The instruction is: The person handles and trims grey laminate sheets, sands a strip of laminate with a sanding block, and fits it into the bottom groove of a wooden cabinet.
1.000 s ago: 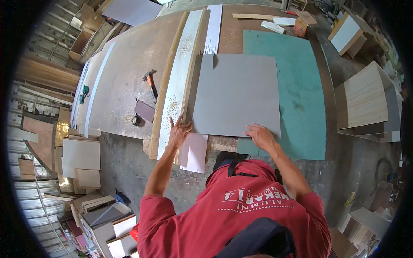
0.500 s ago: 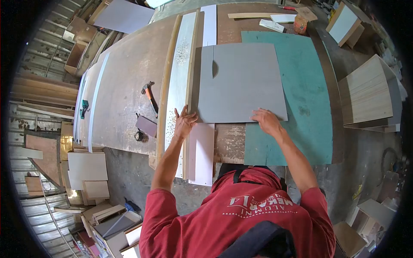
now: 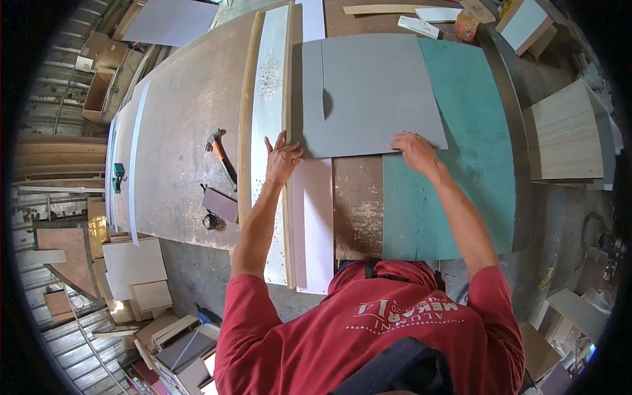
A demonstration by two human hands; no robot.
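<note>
A flat grey panel (image 3: 375, 92) lies on the worktable, its left side along a long white board with wooden edges (image 3: 268, 99). A thin line and a dark half-round opening show in the panel's left part. My left hand (image 3: 283, 162) rests with spread fingers across the board's right edge and the panel's near left corner. My right hand (image 3: 416, 151) lies on the panel's near edge towards the right, fingers extended. Beneath the panel are a green sheet (image 3: 454, 210) and a white strip (image 3: 315, 224).
A hammer (image 3: 221, 158), a small purplish piece (image 3: 220, 205) and a tape measure (image 3: 210, 222) lie left of the board. Wood offcuts (image 3: 419, 27) sit at the far right. A wood-grain cabinet (image 3: 565, 135) stands right of the table.
The grey panel has slid away from my body along the long board, with both hands moving along with it. More of the white strip and the brown tabletop shows on the near side.
</note>
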